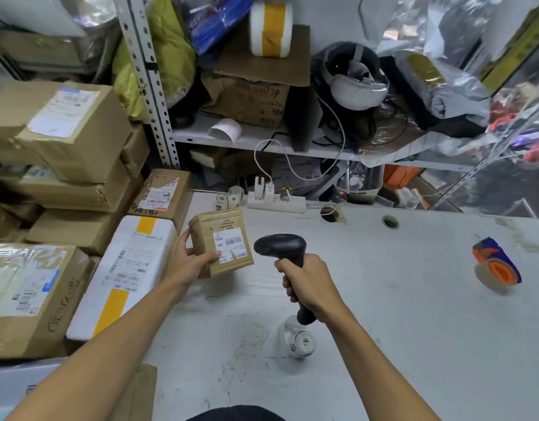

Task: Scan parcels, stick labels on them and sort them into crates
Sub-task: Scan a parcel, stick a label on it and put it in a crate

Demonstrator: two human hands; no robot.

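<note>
Small brown cardboard parcel with a white barcode label on its upper face is held tilted above the near-left part of the pale grey bench. No crates can be made out; the only open container I can tell is a torn brown carton on the grey metal shelf behind the bench, with a cardboard flap over it and a white foam box banded in yellow tape on top; its contents are hidden.

Left of the bench, a stack of taped brown cardboard boxes rises against the perforated shelf upright, and a long white foam parcel with yellow tape bands lies beside the held parcel, touching the bench edge. At the back edge sit a white power strip with plugs and small white label rolls. A white headset with trailing cables rests on the shelf. Well to the right lies an orange and blue tape dispenser. A small clear-wrapped label roll lies on the bench just below the right hand.

The left hand grips the parcel from its left side, thumb across the labelled face. The right hand is wrapped round the handle of a black handheld barcode scanner, whose head sits just beside the parcel's right edge, apart from it.
</note>
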